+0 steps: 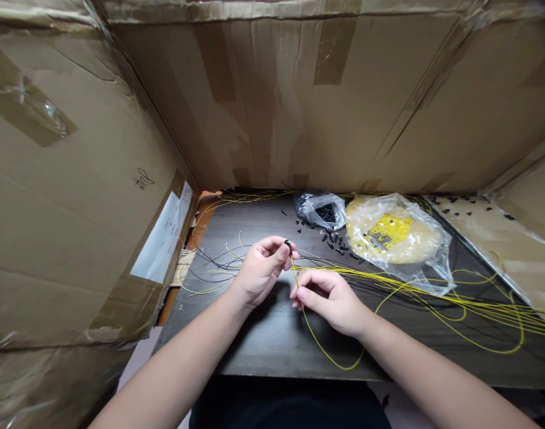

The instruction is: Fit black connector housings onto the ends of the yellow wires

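Two hands work a yellow wire at a dark table walled in by cardboard.

The left hand [261, 268] pinches a small black cap [289, 245] at its fingertips; the right hand [330, 298], just beside it, grips the yellow wire [319, 342], which runs up to the cap and loops down toward the table [263, 345] edge. Beyond the hands lie loose caps [335, 241], a clear bag [321, 210] and a yellow bag [395, 235]. More wires [477, 307] trail right. Cardboard [299, 101] rises behind and at both sides.
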Demonstrator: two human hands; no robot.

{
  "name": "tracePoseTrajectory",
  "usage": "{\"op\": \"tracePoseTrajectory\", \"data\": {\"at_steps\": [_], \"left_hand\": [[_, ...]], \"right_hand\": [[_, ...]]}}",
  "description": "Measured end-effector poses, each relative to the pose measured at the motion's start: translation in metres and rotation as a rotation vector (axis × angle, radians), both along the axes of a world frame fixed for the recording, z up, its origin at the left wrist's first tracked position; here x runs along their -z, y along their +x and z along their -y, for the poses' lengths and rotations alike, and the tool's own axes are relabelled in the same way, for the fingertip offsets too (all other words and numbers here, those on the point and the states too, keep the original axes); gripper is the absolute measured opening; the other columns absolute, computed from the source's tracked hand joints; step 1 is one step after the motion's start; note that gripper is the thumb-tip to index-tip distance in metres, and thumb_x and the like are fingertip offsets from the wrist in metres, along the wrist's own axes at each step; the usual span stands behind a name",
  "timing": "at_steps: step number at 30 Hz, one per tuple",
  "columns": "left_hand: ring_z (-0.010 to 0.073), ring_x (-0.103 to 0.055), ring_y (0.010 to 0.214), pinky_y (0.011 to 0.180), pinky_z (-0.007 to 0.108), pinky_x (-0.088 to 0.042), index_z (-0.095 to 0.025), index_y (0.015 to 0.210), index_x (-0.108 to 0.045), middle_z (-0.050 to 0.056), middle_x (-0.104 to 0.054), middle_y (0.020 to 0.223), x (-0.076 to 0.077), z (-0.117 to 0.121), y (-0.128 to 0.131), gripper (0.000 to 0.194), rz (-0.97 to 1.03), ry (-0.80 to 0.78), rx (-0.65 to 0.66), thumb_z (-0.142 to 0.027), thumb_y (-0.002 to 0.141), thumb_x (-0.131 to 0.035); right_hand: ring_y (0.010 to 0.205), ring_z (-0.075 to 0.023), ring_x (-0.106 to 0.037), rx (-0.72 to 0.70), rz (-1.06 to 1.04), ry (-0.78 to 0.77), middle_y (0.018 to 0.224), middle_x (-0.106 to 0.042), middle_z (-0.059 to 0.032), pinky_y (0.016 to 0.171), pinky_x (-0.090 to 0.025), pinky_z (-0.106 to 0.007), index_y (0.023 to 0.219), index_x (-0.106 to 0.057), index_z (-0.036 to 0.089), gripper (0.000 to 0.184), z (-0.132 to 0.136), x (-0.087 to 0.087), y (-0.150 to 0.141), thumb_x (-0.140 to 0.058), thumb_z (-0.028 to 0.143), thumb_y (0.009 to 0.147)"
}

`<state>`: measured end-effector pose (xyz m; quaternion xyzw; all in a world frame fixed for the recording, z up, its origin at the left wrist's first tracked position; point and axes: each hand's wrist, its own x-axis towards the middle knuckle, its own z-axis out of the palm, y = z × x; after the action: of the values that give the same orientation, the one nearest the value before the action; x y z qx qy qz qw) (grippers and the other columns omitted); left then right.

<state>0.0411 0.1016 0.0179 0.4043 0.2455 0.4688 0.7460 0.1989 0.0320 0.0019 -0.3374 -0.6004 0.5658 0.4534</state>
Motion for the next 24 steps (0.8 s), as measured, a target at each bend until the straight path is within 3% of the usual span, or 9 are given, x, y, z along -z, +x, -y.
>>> {"op": "tracePoseTrajectory", "data": {"at_steps": [12,24], "left_hand": [[0.0074,-0.054,0.063,0.064,0.022,-0.042,-0.016,0.079,-0.073,0.002,-0.068,0.075,-0.003,0.001,-0.002,0.029,0.036,-0.030,-0.006,-0.038,0.066,-0.087],[0.0077,-0.052,0.061,0.063,0.023,-0.042,-0.016,0.078,-0.074,0.002,-0.066,0.070,-0.007,0.002,0.000,0.030,-0.001,0.002,-0.052,-0.039,0.065,-0.088]], "right_hand": [[0.056,-0.0111,-0.059,0.221,-0.098,-0.027,0.069,-0.066,-0.0025,0.055,-0.051,-0.024,0.083,-0.067,0.016,0.027,0.004,-0.008,0.001,-0.062,0.041,0.093],[0.052,-0.0097,-0.052,0.314,-0.201,-0.136,0.066,-0.059,0.0012,0.050,-0.043,-0.023,0.087,-0.062,0.018,0.022,0.000,0.003,0.005,-0.066,0.039,0.091]]}}
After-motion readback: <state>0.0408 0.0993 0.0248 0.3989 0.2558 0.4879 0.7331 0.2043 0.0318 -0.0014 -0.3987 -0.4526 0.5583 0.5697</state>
